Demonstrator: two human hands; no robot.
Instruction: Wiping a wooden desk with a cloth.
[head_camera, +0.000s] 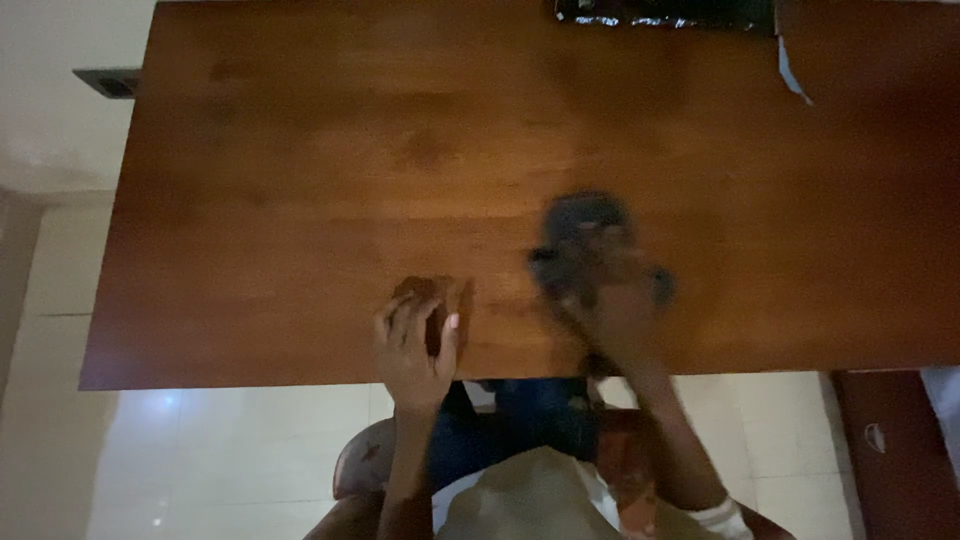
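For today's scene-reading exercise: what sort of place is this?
Probably a room in a home: a wooden table, a pale tiled floor, and a seated person's hands resting at the table edge.

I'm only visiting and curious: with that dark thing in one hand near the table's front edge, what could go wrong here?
1. The right hand holds a dark object that is blurred, apparently moving; a loose hold might let it drop.
2. Both hands work close to the wooden table's near edge; the small brown item under the left hand could be nudged onto the floor.
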